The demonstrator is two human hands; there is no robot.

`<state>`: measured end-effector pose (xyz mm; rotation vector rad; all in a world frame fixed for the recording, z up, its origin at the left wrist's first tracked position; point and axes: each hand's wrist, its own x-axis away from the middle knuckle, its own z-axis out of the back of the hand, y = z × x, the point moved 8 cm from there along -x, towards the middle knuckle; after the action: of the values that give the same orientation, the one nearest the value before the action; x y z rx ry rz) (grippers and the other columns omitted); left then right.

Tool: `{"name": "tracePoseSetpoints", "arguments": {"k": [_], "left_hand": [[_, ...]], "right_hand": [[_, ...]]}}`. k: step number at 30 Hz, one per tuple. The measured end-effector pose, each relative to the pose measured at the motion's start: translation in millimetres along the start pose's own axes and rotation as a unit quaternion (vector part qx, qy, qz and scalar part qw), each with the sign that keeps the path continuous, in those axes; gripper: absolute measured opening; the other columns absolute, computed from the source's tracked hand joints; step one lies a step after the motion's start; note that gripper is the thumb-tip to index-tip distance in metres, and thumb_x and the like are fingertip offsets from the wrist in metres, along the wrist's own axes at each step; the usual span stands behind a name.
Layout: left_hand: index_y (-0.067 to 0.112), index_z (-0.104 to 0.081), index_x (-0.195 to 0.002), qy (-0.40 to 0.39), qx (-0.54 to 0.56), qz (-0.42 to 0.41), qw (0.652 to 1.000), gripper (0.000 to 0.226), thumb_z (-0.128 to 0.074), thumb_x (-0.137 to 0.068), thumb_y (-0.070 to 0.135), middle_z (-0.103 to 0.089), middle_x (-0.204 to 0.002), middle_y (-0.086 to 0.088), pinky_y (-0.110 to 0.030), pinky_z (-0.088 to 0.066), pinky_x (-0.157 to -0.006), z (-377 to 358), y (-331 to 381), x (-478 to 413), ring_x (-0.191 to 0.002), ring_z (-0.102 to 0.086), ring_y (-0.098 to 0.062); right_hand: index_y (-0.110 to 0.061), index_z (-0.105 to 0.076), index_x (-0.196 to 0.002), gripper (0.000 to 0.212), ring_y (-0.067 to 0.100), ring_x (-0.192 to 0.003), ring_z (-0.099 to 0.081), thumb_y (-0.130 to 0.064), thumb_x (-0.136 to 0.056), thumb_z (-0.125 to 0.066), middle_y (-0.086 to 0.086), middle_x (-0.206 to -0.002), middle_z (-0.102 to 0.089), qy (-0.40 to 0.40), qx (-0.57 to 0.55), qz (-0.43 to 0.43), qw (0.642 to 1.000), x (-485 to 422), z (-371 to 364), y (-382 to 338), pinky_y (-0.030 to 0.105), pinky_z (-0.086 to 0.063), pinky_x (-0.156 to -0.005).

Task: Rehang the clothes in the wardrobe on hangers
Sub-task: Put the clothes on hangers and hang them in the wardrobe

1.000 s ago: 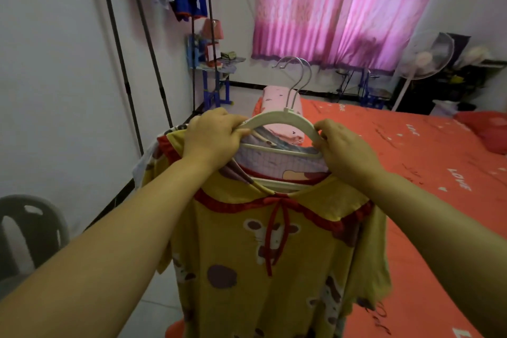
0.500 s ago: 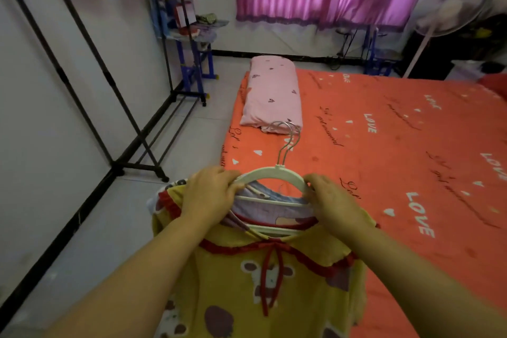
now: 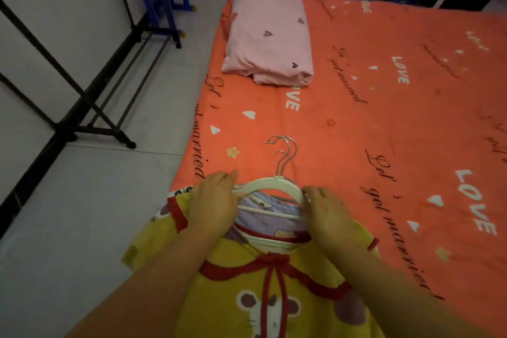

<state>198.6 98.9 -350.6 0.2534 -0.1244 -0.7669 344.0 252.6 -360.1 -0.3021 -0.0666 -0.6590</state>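
Hangers (image 3: pixel 270 185) of white plastic, several stacked together, are in the low middle of the head view. Their metal hooks (image 3: pixel 285 156) point away from the person, over the bed (image 3: pixel 384 118). The hangers carry clothes: in front is a yellow dress (image 3: pixel 274 296) with red trim, a red bow at the neck and a mouse print. Inside its neckline a lilac garment (image 3: pixel 270 218) shows on a hanger behind.

The left grip (image 3: pixel 214 206) is curled over the left shoulder of the top hanger, with fingers on the white plastic and the palm on the dress. The right grip (image 3: pixel 326 211) is curled round the right shoulder of the same hanger.

The bundle is at the near left edge of the bed, and one sleeve is over the floor (image 3: pixel 96 200). Whether it rests on the bed or is held above it, I cannot tell.

The bed has an orange sheet with white "LOVE" words. A folded pink blanket (image 3: pixel 270 33) lies on its far left corner, well apart from the hangers. A black rack (image 3: pixel 90 96) stands on the floor at the left, by the wall, and beyond it is a blue stand (image 3: pixel 164 0).
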Motion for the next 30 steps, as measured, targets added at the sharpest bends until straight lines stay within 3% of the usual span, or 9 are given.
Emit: {"name": "tracePoseSetpoints", "arguments": {"k": [4, 7, 9, 12, 14, 18, 20, 23, 30], "left_hand": [[0.030, 0.010, -0.148, -0.169, -0.038, 0.011, 0.985, 0.077, -0.029, -0.091, 0.063, 0.015, -0.157, 0.000, -0.044, 0.006, -0.114, -115.4, -17.7, 13.4, -0.143, 0.016, -0.023], [0.034, 0.027, -0.137, -0.141, -0.076, 0.011, 0.987, 0.073, 0.003, -0.081, 0.073, 0.033, -0.149, 0.000, -0.044, 0.025, -0.107, -154.9, -28.8, 19.9, -0.133, 0.036, -0.021], [0.032, 0.022, -0.139, -0.088, -0.102, 0.001, 0.991, 0.074, 0.014, -0.078, 0.072, 0.029, -0.148, -0.001, -0.043, 0.027, -0.105, -159.4, -29.8, 17.5, -0.134, 0.032, -0.024], [0.024, -0.013, -0.145, -0.016, -0.089, -0.023, 0.996, 0.073, -0.004, -0.087, 0.067, -0.005, -0.153, -0.009, -0.049, 0.004, -0.111, -159.0, -26.3, 16.3, -0.141, -0.004, -0.030], [0.021, -0.020, -0.145, -0.004, -0.086, -0.033, 0.996, 0.073, -0.013, -0.088, 0.066, -0.015, -0.153, -0.012, -0.052, -0.003, -0.113, -159.0, -24.1, 14.6, -0.140, -0.010, -0.031], [0.030, 0.016, -0.144, -0.084, -0.095, -0.006, 0.992, 0.079, 0.007, -0.079, 0.075, 0.034, -0.147, -0.001, -0.045, 0.025, -0.106, -166.5, -30.3, 13.0, -0.135, 0.032, -0.022], [0.033, 0.026, -0.140, -0.140, -0.090, 0.005, 0.986, 0.079, 0.006, -0.077, 0.076, 0.041, -0.143, 0.001, -0.044, 0.030, -0.102, -167.3, -31.5, 11.0, -0.131, 0.039, -0.020], [0.029, 0.019, -0.145, -0.217, -0.086, 0.018, 0.972, 0.078, -0.021, -0.090, 0.067, 0.027, -0.153, -0.004, -0.048, 0.016, -0.111, -146.6, -21.6, 12.7, -0.140, 0.025, -0.027], [0.022, -0.019, -0.147, -0.198, -0.046, 0.007, 0.979, 0.058, -0.040, -0.096, 0.041, -0.014, -0.156, -0.005, -0.043, -0.008, -0.116, -40.4, 38.1, 85.2, -0.143, -0.008, -0.023]], "right_hand": [[-0.029, -0.008, -0.149, 0.055, 0.022, -0.144, -0.009, -0.045, -0.099, -0.025, 0.000, -0.156, -0.011, -0.096, 0.043, -0.043, 0.994, -2.4, -98.5, 27.9, 0.044, -0.010, -0.114], [-0.034, 0.005, -0.149, 0.064, 0.023, -0.146, 0.004, -0.062, -0.092, -0.003, -0.003, -0.159, 0.003, -0.087, 0.062, -0.045, 0.993, 0.1, -141.5, 39.7, 0.049, -0.001, -0.116], [-0.032, -0.004, -0.150, 0.071, 0.026, -0.146, -0.004, -0.065, -0.088, 0.006, 0.000, -0.159, -0.007, -0.042, 0.073, -0.039, 0.996, -2.4, -149.0, 40.9, 0.050, -0.004, -0.115], [-0.029, -0.015, -0.149, 0.070, 0.030, -0.143, -0.017, -0.062, -0.089, 0.002, 0.004, -0.156, -0.021, -0.005, 0.060, -0.038, 0.997, -6.0, -151.7, 39.8, 0.052, -0.012, -0.113], [-0.032, -0.006, -0.148, 0.064, 0.029, -0.144, -0.013, -0.059, -0.090, -0.005, 0.003, -0.157, -0.017, -0.005, 0.060, -0.040, 0.997, -6.7, -154.7, 41.2, 0.051, -0.009, -0.114], [-0.035, 0.011, -0.147, 0.064, 0.024, -0.146, 0.004, -0.063, -0.090, 0.001, -0.002, -0.159, 0.002, -0.050, 0.070, -0.041, 0.995, -7.2, -157.2, 46.5, 0.048, 0.001, -0.115], [-0.035, 0.014, -0.147, 0.064, 0.023, -0.145, 0.010, -0.060, -0.091, -0.003, -0.004, -0.158, 0.010, -0.086, 0.068, -0.041, 0.993, -8.3, -153.1, 45.9, 0.048, 0.003, -0.115], [-0.033, 0.013, -0.147, 0.063, 0.024, -0.145, 0.010, -0.054, -0.097, -0.018, -0.004, -0.158, 0.012, -0.145, 0.041, -0.037, 0.988, -1.5, -136.6, 41.4, 0.050, 0.000, -0.115], [-0.020, -0.020, -0.147, 0.056, 0.024, -0.141, -0.019, -0.038, -0.098, -0.037, 0.004, -0.154, -0.019, -0.157, 0.033, -0.041, 0.986, 91.8, -55.3, 34.9, 0.039, -0.020, -0.115]]}}
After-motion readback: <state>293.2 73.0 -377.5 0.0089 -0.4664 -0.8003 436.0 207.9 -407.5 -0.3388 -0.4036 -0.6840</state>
